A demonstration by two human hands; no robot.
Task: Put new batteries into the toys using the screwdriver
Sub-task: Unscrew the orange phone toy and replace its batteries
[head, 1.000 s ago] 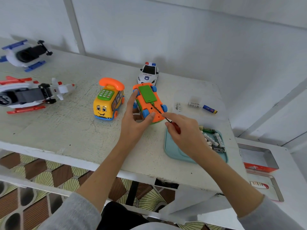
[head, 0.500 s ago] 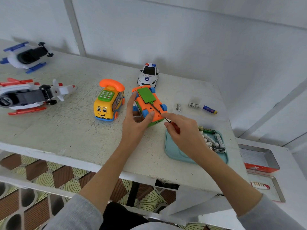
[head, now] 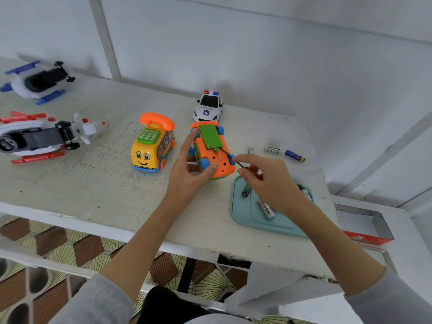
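Screwdriver (head: 230,155) was pinched in the right hand's grip (head: 268,181), tip at the green cover (head: 210,136) of the upturned orange toy (head: 214,152), which the left hand (head: 189,174) held.

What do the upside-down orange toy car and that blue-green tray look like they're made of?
Orange toy car: seemingly moulded plastic, smooth and slightly glossy, with flat bright colour and moulded speaker holes. Tray: perhaps matte plastic or silicone; soft rounded rim, no shine.

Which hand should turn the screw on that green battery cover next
Right. The right hand already pinches the screwdriver, tip at the green cover; the left hand steadies the upturned orange toy.
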